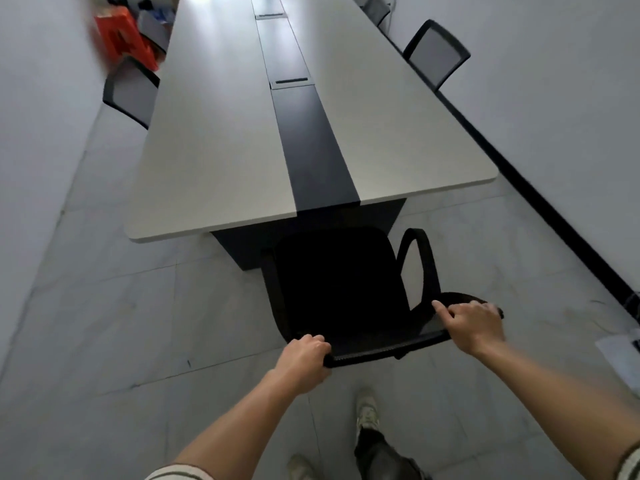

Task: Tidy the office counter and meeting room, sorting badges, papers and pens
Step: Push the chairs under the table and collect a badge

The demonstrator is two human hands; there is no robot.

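I'm looking down a pale-tiled meeting room, where a long white table with a dark centre strip is running toward 12 o'clock. A black chair is sitting at the table's 6 o'clock end, seat facing it. My left hand is gripping the backrest rim at the chair's 7 o'clock, fingers curling tightly over it. My right hand is holding the rim at 4 o'clock, fingers curling, one digit stretching along the edge. Both forearms are reaching forward.
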